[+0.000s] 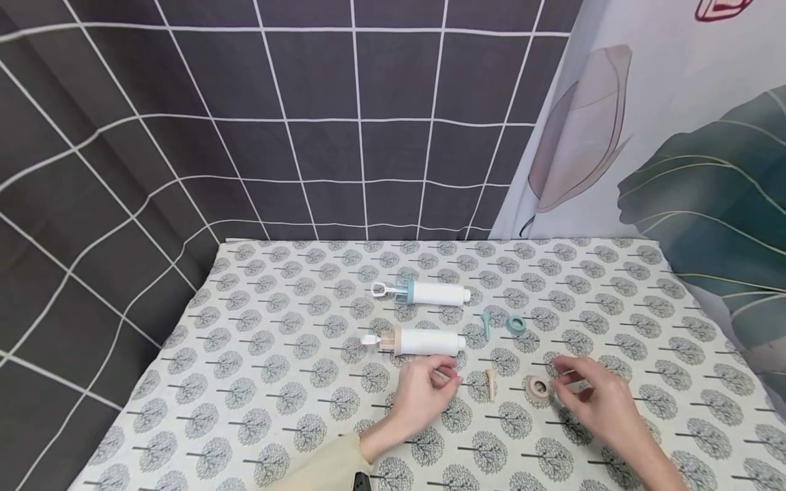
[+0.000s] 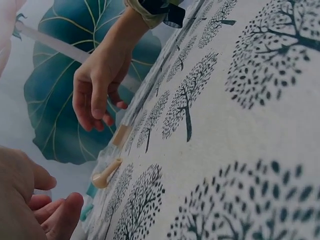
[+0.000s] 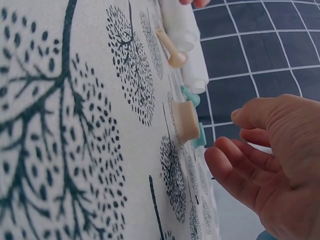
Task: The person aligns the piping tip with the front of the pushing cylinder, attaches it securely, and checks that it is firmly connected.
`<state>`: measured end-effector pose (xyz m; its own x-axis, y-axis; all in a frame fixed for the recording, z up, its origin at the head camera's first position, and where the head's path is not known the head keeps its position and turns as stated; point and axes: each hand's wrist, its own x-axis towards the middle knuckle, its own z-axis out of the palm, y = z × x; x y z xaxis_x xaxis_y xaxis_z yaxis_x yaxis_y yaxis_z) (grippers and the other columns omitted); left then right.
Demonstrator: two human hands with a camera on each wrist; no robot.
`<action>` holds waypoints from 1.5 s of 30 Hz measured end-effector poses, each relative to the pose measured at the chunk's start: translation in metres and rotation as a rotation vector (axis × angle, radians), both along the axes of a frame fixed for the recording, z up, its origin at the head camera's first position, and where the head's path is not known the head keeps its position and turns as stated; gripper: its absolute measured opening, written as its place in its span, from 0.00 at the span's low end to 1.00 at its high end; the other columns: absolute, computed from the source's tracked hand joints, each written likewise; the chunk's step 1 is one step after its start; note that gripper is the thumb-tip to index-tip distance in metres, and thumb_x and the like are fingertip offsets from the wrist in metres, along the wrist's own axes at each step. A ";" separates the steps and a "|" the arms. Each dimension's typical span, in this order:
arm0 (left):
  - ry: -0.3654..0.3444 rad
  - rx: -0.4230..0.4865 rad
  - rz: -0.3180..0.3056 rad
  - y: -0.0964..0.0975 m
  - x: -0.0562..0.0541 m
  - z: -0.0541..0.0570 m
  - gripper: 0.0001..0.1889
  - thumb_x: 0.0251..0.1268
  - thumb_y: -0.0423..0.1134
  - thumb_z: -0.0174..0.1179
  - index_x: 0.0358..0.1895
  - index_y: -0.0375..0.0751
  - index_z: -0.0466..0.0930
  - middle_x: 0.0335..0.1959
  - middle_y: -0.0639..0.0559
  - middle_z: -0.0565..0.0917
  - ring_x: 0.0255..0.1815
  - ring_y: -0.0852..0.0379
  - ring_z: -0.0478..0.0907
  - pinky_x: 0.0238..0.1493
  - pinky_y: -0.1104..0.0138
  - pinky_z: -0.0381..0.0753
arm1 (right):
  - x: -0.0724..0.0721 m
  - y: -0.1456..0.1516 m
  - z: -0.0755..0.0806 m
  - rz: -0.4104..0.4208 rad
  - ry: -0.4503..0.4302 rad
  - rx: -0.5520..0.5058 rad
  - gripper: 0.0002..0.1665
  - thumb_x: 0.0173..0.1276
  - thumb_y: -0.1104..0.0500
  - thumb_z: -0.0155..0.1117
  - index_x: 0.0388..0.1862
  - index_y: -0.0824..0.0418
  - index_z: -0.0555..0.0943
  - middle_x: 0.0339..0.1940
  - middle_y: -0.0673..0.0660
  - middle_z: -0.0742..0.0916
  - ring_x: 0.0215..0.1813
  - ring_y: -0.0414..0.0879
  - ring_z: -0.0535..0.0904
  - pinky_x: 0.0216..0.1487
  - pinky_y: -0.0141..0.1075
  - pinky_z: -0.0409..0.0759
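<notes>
My left hand point(image 1: 428, 390), fingers loosely bent with nothing between them, hovers just below a white cylinder with a beige collar point(image 1: 430, 341). To its right lies a small beige peg-like piece point(image 1: 490, 385), which the left wrist view shows with a rounded end point(image 2: 101, 179). Beside a round beige ring point(image 1: 538, 388) is my right hand point(image 1: 597, 401), its thumb and fingers parted and holding nothing. In the right wrist view that ring point(image 3: 185, 121) sits on the cloth, a short gap from the fingertips.
Farther back lies a matching white cylinder with a teal collar point(image 1: 438, 293). A teal peg-like piece point(image 1: 486, 326) and a teal ring point(image 1: 516, 324) lie to its right. The tree-print cloth point(image 1: 245, 409) covers the table, with a dark grid curtain point(image 1: 319, 82) behind.
</notes>
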<state>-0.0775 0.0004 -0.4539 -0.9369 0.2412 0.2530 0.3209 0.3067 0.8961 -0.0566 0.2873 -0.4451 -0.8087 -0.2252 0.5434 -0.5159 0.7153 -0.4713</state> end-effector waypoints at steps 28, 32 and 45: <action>-0.055 -0.039 0.004 0.042 -0.007 -0.007 0.13 0.54 0.27 0.71 0.44 0.32 0.84 0.36 0.46 0.86 0.25 0.72 0.76 0.29 0.79 0.77 | 0.006 -0.003 -0.004 0.000 -0.127 -0.049 0.30 0.41 0.78 0.77 0.47 0.67 0.82 0.36 0.54 0.85 0.35 0.34 0.80 0.32 0.22 0.78; -0.024 -0.068 0.010 0.045 -0.006 -0.008 0.13 0.55 0.28 0.71 0.44 0.32 0.85 0.37 0.47 0.85 0.25 0.73 0.74 0.32 0.78 0.77 | 0.007 -0.004 -0.007 0.004 -0.117 -0.061 0.30 0.40 0.78 0.77 0.47 0.67 0.83 0.36 0.54 0.85 0.35 0.34 0.80 0.32 0.22 0.78; 0.032 -0.116 0.035 0.051 -0.008 -0.016 0.13 0.54 0.30 0.71 0.44 0.34 0.85 0.38 0.50 0.83 0.24 0.75 0.72 0.44 0.72 0.76 | 0.007 -0.006 -0.009 0.021 -0.138 -0.113 0.29 0.41 0.80 0.76 0.46 0.68 0.82 0.35 0.55 0.85 0.34 0.35 0.80 0.32 0.23 0.78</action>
